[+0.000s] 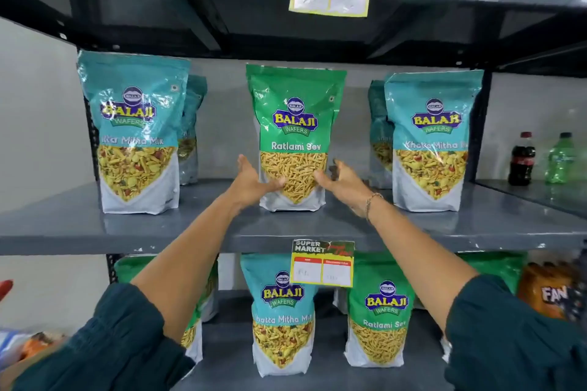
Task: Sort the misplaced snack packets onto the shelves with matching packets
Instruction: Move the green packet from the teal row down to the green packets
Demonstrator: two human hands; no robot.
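Note:
A green Ratlami Sev packet stands upright at the middle of the middle shelf, between teal Khatta Mitha Mix packets on the left and right. My left hand grips its lower left side, thumb across the front. My right hand grips its lower right side. On the lower shelf a teal Khatta Mitha Mix packet stands beside a green Ratlami Sev packet; more green packets sit partly hidden behind my arms.
More teal packets stand behind the front ones. A cola bottle and a green bottle stand on a shelf to the right. A price tag hangs from the middle shelf's edge. Orange soda bottles sit lower right. The top shelf holds other snack packets.

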